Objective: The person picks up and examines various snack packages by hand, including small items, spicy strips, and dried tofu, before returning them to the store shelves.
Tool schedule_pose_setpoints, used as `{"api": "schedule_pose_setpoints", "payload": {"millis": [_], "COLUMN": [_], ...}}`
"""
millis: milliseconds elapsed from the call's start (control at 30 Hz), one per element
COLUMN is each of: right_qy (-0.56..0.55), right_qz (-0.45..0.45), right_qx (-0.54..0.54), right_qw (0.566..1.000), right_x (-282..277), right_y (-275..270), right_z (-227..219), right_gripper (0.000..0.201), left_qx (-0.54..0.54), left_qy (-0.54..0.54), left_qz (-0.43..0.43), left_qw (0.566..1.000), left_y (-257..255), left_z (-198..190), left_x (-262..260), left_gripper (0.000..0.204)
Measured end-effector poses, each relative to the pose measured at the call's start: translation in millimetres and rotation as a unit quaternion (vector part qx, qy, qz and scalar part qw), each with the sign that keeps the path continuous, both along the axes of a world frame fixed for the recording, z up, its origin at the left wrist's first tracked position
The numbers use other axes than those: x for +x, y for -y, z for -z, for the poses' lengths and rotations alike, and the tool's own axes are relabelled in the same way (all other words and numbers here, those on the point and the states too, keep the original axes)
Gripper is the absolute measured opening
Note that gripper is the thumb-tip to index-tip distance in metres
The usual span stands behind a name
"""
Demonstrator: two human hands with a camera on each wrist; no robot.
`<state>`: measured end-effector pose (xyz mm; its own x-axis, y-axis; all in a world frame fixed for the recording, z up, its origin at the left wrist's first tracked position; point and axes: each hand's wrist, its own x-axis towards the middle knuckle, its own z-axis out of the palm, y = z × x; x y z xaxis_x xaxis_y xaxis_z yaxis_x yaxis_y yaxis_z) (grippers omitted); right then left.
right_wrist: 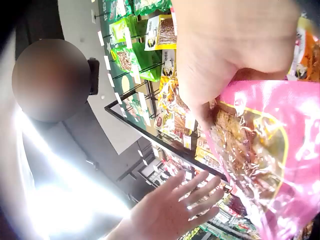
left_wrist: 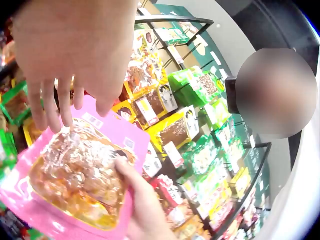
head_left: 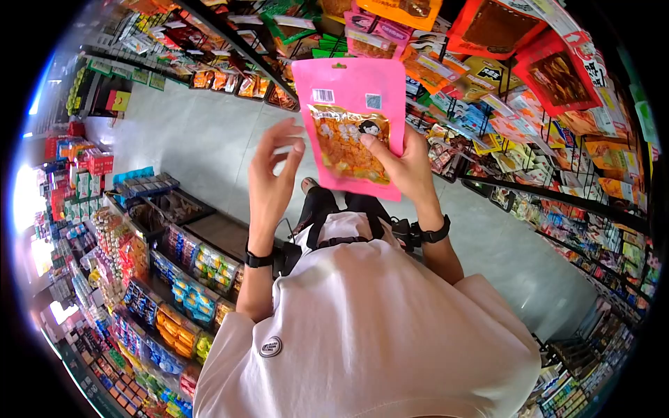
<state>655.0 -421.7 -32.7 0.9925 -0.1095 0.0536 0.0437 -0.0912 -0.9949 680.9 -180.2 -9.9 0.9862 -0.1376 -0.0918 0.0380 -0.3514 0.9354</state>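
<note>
A pink snack bag [head_left: 354, 129] with a clear window, a barcode and a small cartoon face hangs upright in front of my chest. My right hand [head_left: 411, 167] grips its right edge, thumb across the front and the other fingers behind. In the right wrist view the bag [right_wrist: 305, 150] slants away below my right hand [right_wrist: 235, 50]. Off the bag's left side, my left hand [head_left: 275, 171] is raised with its fingers loosely extended, holding nothing. The left wrist view has my left hand [left_wrist: 75, 50] over the top of the bag [left_wrist: 30, 172], fingers spread.
Racks of hanging snack packs [head_left: 557, 139] line the right side, with a red pack [head_left: 561, 73] close by. At the left stands a shelf with blue packets [head_left: 194, 299] and orange packets [head_left: 174, 331]. Grey tiled floor [head_left: 198, 129] runs between them.
</note>
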Motion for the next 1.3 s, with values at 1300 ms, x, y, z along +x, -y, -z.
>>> {"api": "schedule_pose_setpoints", "payload": {"millis": [1300], "right_qy": [0.001], "right_qz": [0.123], "right_qx": [-0.038], "right_qw": [0.992], "right_x": [115], "right_y": [71], "right_z": [164], "right_gripper": [0.034], "left_qx": [0.011], "left_qy": [0.012], "left_qz": [0.097], "left_qw": [0.995], "left_y": [-24], "left_z": [27], "left_x": [24], "left_gripper": [0.036]}}
